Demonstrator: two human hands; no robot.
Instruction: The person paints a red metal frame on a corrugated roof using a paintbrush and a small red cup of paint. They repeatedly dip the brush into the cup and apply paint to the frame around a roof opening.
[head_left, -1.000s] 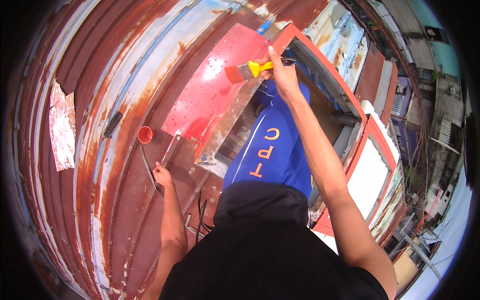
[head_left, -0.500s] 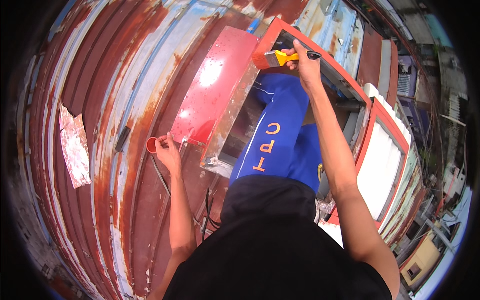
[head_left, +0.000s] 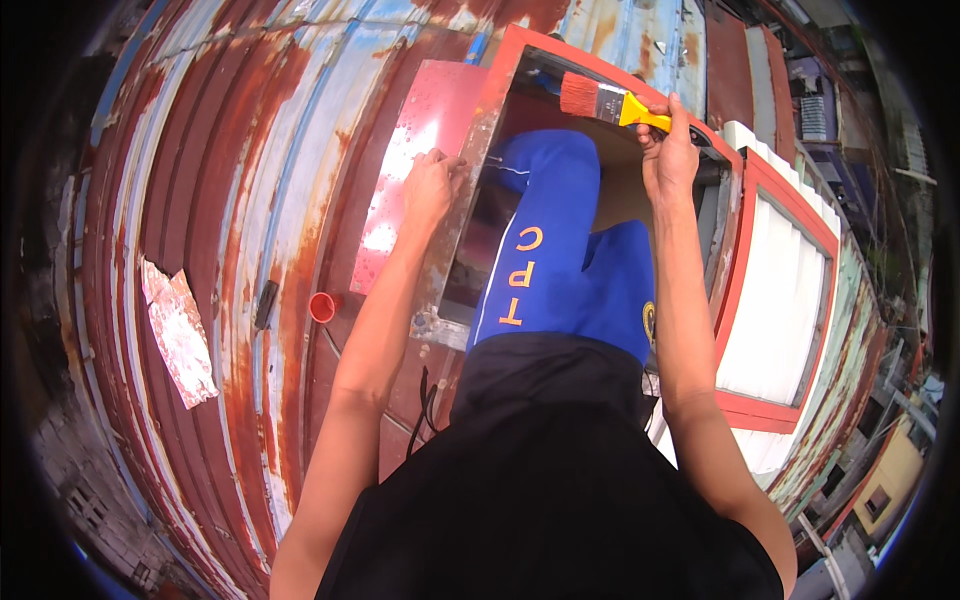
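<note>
Up top, right hand [head_left: 668, 150]: fingers curled tight around the yellow handle of a paintbrush [head_left: 606, 100], red bristles pointing to nine o'clock and lying against the red frame [head_left: 520, 45] of a hatch opening; the grip looks set to drag the bristles flat along that top edge.

Left hand [head_left: 430, 185]: fingers bent and hooked over the hatch's left edge at about ten o'clock from the knees, apparently a brace for balance. It holds nothing loose.

Legs in blue trousers [head_left: 560, 270]: dropped into the opening, which puts the person seated on its near rim with both edges in reach.

Glossy red panel [head_left: 415, 160]: just left of the left hand, wet-looking, catching the light.

Small red cup [head_left: 322, 306]: on the roof at nine o'clock from the left forearm, well apart from both hands; contents not visible.

Dark flat object [head_left: 266, 304]: just beside the cup, too small to identify.

Rusty corrugated roof [head_left: 200, 180]: red and pale blue, peeling.

Crumpled foil-like scrap [head_left: 180, 335]: far out at nine o'clock.

White shutter in red frame [head_left: 775, 300]: at three o'clock.
</note>
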